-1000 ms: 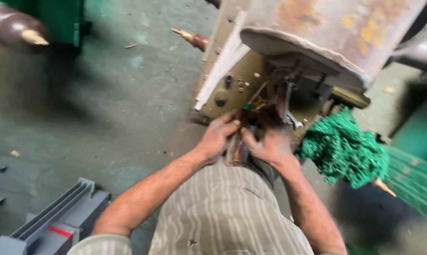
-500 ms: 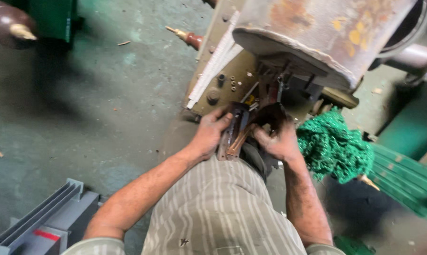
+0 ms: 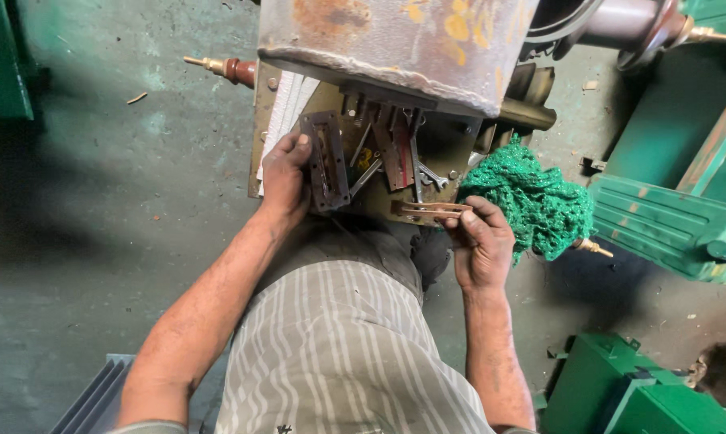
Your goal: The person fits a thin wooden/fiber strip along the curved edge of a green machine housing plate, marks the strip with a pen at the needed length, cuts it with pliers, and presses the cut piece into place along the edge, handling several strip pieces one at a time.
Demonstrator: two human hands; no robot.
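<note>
At about nine o'clock from the rusty metal drum, the left hand grasps a dark rectangular metal frame by its edge, holding it upright over the cluttered base plate. At four o'clock from that frame, the right hand pinches a thin flat metal strip — lying level. A green net bundle sits at three o'clock, just beside the right hand.

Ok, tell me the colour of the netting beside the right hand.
Green netting, clearest in the head view.
</note>
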